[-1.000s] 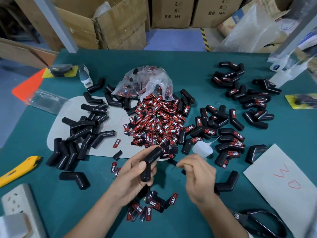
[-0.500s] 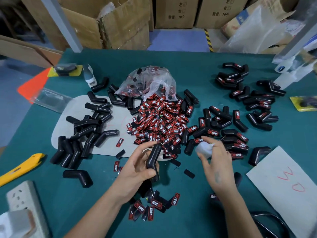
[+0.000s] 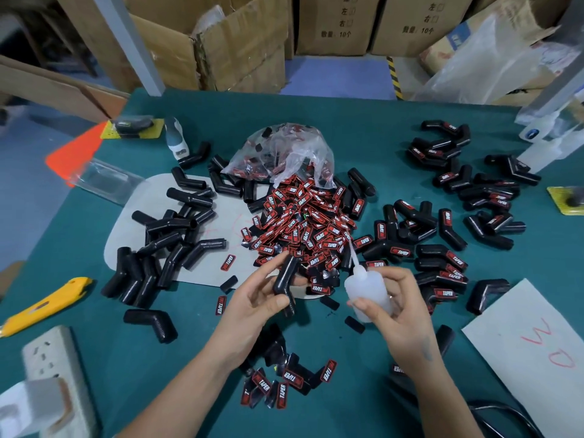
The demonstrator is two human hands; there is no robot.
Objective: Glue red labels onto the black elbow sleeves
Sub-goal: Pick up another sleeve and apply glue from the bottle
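My left hand [image 3: 256,306] grips a plain black elbow sleeve [image 3: 286,279], held upright above the green table. My right hand [image 3: 398,308] holds a small translucent glue bottle [image 3: 366,289] with its thin nozzle pointing up and slightly left, a short way right of the sleeve. A heap of red labels [image 3: 303,229] lies just beyond both hands, spilling from a clear plastic bag [image 3: 284,153]. Unlabelled black sleeves [image 3: 170,241] are piled at the left on a grey mat. Labelled sleeves [image 3: 442,260] lie at the right.
A yellow utility knife [image 3: 47,303] and a white power strip [image 3: 53,371] sit at the near left. White paper with red marks [image 3: 531,352] lies near right, scissors [image 3: 493,415] below it. Several labelled sleeves [image 3: 284,384] lie between my forearms. Cardboard boxes [image 3: 221,45] stand behind the table.
My right hand reached to the glue bottle on the table, took hold of it and lifted it toward the sleeve. My left hand kept the sleeve and turned it more upright.
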